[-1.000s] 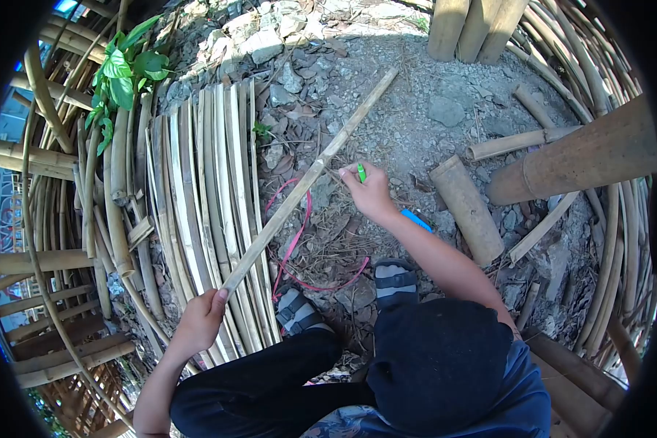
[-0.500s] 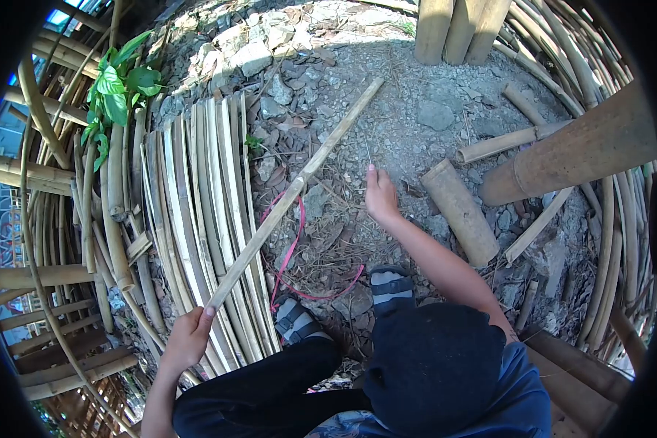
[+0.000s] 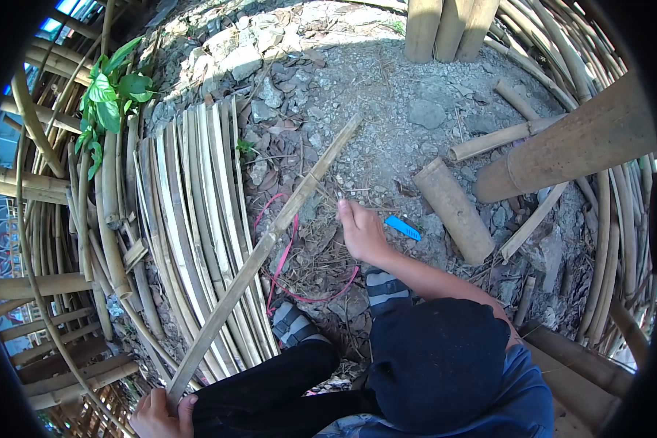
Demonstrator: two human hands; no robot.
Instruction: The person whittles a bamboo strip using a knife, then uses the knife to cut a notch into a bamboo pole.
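Observation:
My left hand [image 3: 157, 416] grips the near end of a long split bamboo strip [image 3: 270, 241] at the bottom left. The strip runs diagonally up and right across the ground to its far tip near the gravel. My right hand [image 3: 361, 232] is low over the dry leaves just right of the strip's middle, back of the hand up, fingers curled. A small blue flat object [image 3: 403, 228] lies on the ground right beside that hand. Whether the right hand holds anything is hidden.
A stack of bamboo slats [image 3: 190, 219] lies at the left, under the strip. A pink cord [image 3: 285, 255] loops on the ground by my sandalled feet [image 3: 292, 321]. A short bamboo tube [image 3: 452, 208] and a thick pole [image 3: 577, 146] lie to the right. Bamboo poles ring the area.
The strip has slid toward me and down-left, with my left hand moving to the frame's bottom. My right hand dropped nearer the ground; the green marker it held is no longer visible.

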